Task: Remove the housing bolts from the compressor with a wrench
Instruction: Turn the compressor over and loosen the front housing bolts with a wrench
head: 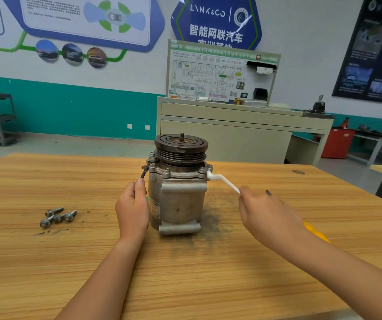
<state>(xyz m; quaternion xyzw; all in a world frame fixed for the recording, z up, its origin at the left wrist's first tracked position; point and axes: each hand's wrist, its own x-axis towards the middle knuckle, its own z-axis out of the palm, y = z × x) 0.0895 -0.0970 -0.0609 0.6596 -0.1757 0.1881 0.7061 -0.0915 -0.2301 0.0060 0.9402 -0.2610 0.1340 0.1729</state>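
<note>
Workshop posters hang behind a wooden desk, where the compressor stands near the middle, long axis vertical, pulley up. The left hand has its grip wrapped on the housing's side. The right hand has its grip clamped on the wrench, whose handle slants from a flange bolt at the right down toward the person. Likely trouble: a sideways pull could tip or spin the upright body if the bracing is weak, or the wrench head could slip and round the bolt. Removed bolts lie well to the left and could roll.
</note>
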